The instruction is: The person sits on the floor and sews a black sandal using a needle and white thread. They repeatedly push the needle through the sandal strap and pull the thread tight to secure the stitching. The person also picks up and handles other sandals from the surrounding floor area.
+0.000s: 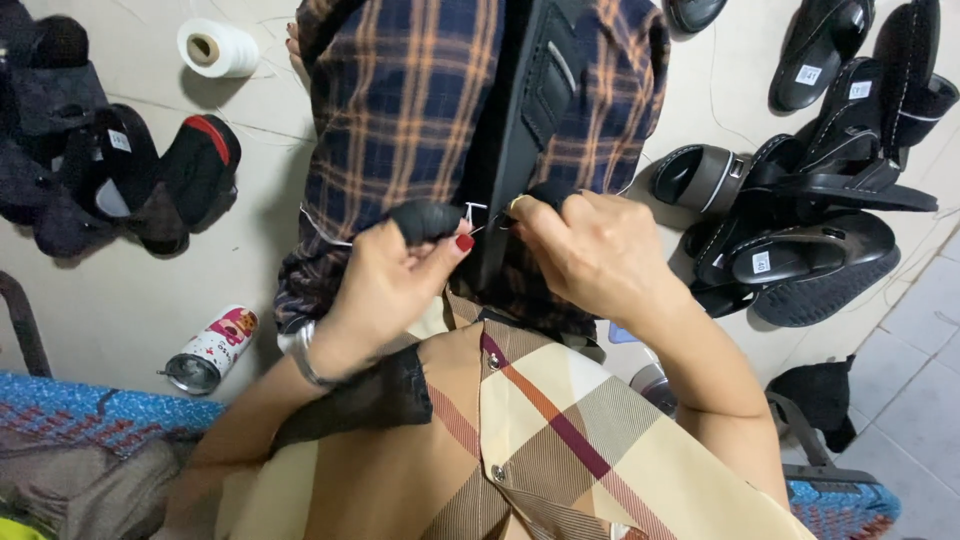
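Head view, left hand (385,280) and right hand (590,250) raised, pinching black sandal strap (520,120)

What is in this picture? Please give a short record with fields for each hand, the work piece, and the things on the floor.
left hand: left hand pinches white thread beside a black sandal strap
right hand: right hand grips the strap's lower part
lap: plaid cloth under the strap
floor left: white thread spool, tipped can, dark shoe parts
floor right: pile of black sandals
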